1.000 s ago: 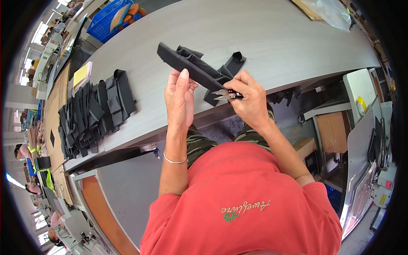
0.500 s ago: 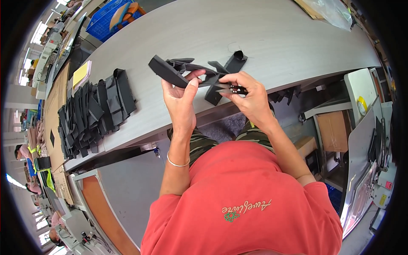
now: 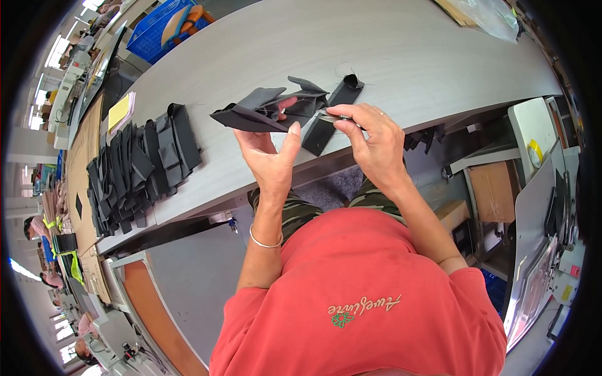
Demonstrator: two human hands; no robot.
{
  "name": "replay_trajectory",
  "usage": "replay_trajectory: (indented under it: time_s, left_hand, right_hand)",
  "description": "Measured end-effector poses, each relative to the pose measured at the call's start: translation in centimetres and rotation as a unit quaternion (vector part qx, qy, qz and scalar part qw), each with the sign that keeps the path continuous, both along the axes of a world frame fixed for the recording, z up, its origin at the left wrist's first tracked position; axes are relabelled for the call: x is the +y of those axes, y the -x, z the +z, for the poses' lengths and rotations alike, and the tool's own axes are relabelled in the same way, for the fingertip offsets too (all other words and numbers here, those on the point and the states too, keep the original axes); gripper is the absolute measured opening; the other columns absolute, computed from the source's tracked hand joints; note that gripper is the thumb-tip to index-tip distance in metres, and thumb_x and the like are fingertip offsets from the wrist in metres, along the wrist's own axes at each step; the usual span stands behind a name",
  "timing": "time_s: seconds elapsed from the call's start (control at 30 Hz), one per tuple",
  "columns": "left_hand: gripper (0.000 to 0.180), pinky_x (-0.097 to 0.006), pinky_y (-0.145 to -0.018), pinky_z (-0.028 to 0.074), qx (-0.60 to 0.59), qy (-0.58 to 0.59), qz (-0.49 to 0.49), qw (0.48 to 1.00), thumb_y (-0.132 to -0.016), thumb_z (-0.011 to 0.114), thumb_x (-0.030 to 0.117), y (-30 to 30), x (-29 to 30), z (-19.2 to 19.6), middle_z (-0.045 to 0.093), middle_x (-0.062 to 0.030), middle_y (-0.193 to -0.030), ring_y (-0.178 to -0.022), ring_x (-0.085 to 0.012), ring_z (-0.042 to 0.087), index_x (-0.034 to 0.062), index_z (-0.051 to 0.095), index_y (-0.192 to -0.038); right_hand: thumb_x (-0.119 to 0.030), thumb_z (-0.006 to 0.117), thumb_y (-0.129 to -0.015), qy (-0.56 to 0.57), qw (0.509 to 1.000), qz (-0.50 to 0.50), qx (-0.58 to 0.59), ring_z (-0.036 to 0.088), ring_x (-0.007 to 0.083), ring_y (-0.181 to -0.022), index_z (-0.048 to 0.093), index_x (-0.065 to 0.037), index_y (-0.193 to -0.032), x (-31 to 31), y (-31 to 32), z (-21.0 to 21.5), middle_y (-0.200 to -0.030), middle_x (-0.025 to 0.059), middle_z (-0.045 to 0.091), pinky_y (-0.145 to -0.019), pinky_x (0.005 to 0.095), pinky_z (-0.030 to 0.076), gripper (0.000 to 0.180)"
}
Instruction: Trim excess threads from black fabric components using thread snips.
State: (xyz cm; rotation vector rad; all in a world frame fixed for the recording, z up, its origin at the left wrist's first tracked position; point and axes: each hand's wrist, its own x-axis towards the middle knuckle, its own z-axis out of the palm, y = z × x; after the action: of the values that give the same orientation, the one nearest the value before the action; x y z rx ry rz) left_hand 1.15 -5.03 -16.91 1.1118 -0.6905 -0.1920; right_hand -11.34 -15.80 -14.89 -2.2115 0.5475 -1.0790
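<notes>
My left hand (image 3: 268,156) grips a folded black fabric piece (image 3: 251,116), thumb in front and fingertips showing in its opening. Its flaps stand up above the table. In my right hand (image 3: 375,141) is a pair of thread snips (image 3: 330,116), mostly hidden by the fingers. The visible metal tip points left at the fabric's right edge; whether it touches cannot be made out. Beneath and behind the hands, another black fabric strip (image 3: 321,133) lies slantwise on the grey table (image 3: 251,50), its far end curled open.
A row of overlapping black fabric pieces (image 3: 144,160) lies at the table's left, beside a yellow paper pad (image 3: 119,111). A blue crate (image 3: 147,37) stands at the far left. Clear plastic (image 3: 486,17) rests at the far right. Loose threads lie near the strip.
The fabric piece in my left hand has turned and spread, its flaps now higher. My right hand has shifted slightly, and the snips' dark handle is now mostly covered by my fingers.
</notes>
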Motion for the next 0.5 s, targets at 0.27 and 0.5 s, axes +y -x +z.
replay_trajectory:
  time_s: [0.27, 0.5]
  left_hand:
    - [0.062, -0.033, -0.094, 0.041, -0.016, -0.01, -0.003, 1.0, -0.071, 0.072, -0.005, 0.93, -0.04, 0.6, 0.05, -0.0096, -0.116, -0.103, -0.0185, 0.053, 0.0023, 0.038, -0.122]
    - [0.063, -0.034, -0.094, 0.041, -0.05, -0.019, 0.012, 0.999, -0.072, 0.07, -0.006, 0.67, -0.06, 0.01, 0.052, -0.011, -0.118, -0.107, -0.0215, 0.054, 0.003, 0.038, -0.125]
  right_hand:
    - [-0.01, 0.068, -0.078, 0.091, 0.995, -0.029, 0.022, 0.057, 0.0204, -0.065, 0.069, -0.01, -0.09, -0.01, -0.11, 0.08, -0.076, 0.003, 0.065, -0.06, 0.031, 0.044, 0.012]
    - [-0.011, 0.069, -0.078, 0.102, 0.994, -0.032, 0.034, 0.058, 0.0199, -0.065, 0.069, -0.01, -0.089, -0.05, -0.21, 0.31, -0.077, 0.0016, 0.066, -0.061, 0.0315, 0.043, 0.011]
